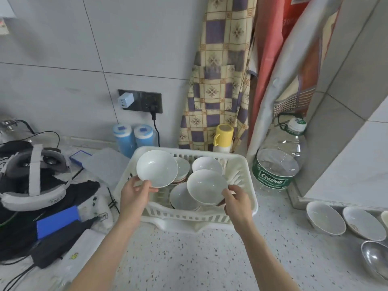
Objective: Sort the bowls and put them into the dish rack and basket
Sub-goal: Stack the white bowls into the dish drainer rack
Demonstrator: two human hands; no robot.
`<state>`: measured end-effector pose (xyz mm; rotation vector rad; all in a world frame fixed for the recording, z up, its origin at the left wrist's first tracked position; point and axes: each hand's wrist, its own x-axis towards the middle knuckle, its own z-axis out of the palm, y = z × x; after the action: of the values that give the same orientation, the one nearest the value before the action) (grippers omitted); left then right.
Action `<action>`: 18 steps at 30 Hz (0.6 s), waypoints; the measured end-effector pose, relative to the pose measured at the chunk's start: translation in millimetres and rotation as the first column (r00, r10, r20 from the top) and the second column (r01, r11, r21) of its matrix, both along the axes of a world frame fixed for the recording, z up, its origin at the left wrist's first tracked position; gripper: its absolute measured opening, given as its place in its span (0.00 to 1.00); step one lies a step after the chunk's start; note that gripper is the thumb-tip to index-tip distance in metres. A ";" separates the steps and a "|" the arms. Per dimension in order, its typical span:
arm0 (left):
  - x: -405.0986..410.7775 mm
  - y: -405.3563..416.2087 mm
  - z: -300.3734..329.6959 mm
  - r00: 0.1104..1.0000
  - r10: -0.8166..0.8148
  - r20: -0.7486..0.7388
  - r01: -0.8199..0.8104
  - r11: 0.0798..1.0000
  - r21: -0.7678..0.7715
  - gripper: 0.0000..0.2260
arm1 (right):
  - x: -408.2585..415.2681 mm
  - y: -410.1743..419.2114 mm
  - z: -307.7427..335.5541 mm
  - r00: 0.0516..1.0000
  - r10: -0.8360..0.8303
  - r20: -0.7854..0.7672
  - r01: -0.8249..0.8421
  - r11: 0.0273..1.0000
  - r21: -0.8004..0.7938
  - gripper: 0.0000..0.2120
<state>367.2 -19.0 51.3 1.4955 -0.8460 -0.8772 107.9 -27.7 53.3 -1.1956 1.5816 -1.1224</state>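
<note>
The left hand (pixel 134 195) pinches the lower rim of a white bowl (pixel 157 168), tilted over the white plastic basket (pixel 241 208); the right hand (pixel 237 203) grips the rim of a second white bowl (pixel 206 186), just right of the first; under and behind both hands more bowls (pixel 206 163) lie inside the basket; far right of the right hand, two white bowls (pixel 325 217) and a metal bowl (pixel 375 259) stand on the speckled counter (pixel 189 259).

Steel bowl (pixel 376 261) cut by right edge, red-rimmed bowls (pixel 182 169) half hidden behind held bowl (pixel 157 168)
</note>
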 end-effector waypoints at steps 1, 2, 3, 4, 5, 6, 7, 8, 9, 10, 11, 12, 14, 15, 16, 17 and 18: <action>5.1 -4.1 -2.5 1.000 0.003 0.008 -0.003 1.000 0.000 0.09 | 6.3 -4.0 -1.2 0.999 0.023 -0.030 -0.023 1.000 0.013 0.09; 8.9 -8.0 -5.0 1.000 0.003 0.028 -0.003 1.000 0.000 0.10 | 11.9 -7.9 -2.9 0.997 0.043 -0.065 -0.042 0.999 0.028 0.09; 11.3 -11.7 -7.3 0.999 0.002 0.051 -0.002 1.000 0.000 0.10 | 16.4 -11.5 -4.7 0.993 0.062 -0.105 -0.058 0.997 0.043 0.10; 12.9 -15.1 -9.4 0.998 0.001 0.065 -0.001 1.000 -0.002 0.10 | 20.6 -15.3 -6.4 0.985 0.081 -0.150 -0.073 0.996 0.058 0.09; 14.0 -18.1 -11.3 0.998 0.001 0.068 -0.001 1.000 -0.005 0.10 | 24.1 -18.5 -7.7 0.974 0.103 -0.202 -0.090 0.993 0.071 0.09; 14.5 -20.9 -12.8 0.998 0.005 0.058 -0.004 1.000 -0.009 0.10 | 27.4 -22.2 -8.4 0.959 0.125 -0.255 -0.108 0.991 0.080 0.08; 14.4 -23.6 -14.3 0.999 0.015 0.040 -0.014 1.000 -0.015 0.09 | 30.1 -25.7 -8.7 0.940 0.148 -0.308 -0.127 0.988 0.088 0.07; 14.2 -26.0 -15.4 0.999 0.028 0.025 -0.028 0.999 -0.020 0.08 | 32.9 -29.6 -8.9 0.919 0.168 -0.356 -0.143 0.985 0.097 0.07; 13.7 -28.1 -16.3 0.999 0.040 0.014 -0.040 0.999 -0.029 0.07 | 35.4 -33.4 -9.2 0.900 0.185 -0.394 -0.154 0.982 0.108 0.07; 13.1 -30.3 -16.9 0.999 0.048 0.007 -0.048 0.998 -0.040 0.06 | 38.0 -37.3 -9.8 0.885 0.197 -0.421 -0.161 0.980 0.120 0.08; 12.3 -32.2 -17.6 0.999 0.050 0.005 -0.050 0.998 -0.048 0.07 | 40.0 -40.4 -10.7 0.873 0.209 -0.441 -0.168 0.977 0.132 0.08; 11.8 -34.0 -18.4 0.999 0.048 0.008 -0.048 0.997 -0.052 0.08 | 41.7 -43.0 -12.3 0.863 0.220 -0.454 -0.174 0.974 0.143 0.08; 11.0 -37.3 -20.6 0.999 0.047 0.017 -0.046 0.997 -0.054 0.08 | 42.3 -46.3 -16.6 0.860 0.238 -0.451 -0.186 0.970 0.156 0.09; 10.4 -38.7 -21.4 0.998 0.053 0.020 -0.052 0.997 -0.054 0.07 | 41.4 -47.6 -18.5 0.863 0.243 -0.442 -0.190 0.968 0.161 0.09; 9.3 -39.6 -21.9 0.998 0.062 0.023 -0.061 0.997 -0.050 0.08 | 40.1 -49.1 -19.9 0.866 0.246 -0.434 -0.191 0.967 0.168 0.10; 8.1 -39.3 -22.5 0.997 0.070 0.028 -0.069 0.997 -0.044 0.08 | 38.9 -50.1 -21.4 0.871 0.249 -0.424 -0.191 0.966 0.174 0.10; 7.3 -38.8 -23.0 0.997 0.073 0.038 -0.071 0.997 -0.036 0.09 | 38.6 -51.0 -23.1 0.877 0.249 -0.412 -0.190 0.965 0.178 0.11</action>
<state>374.5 -57.7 28.3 1.5080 -0.8268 -0.7787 146.4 -78.8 30.2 -1.5645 1.7563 -0.6167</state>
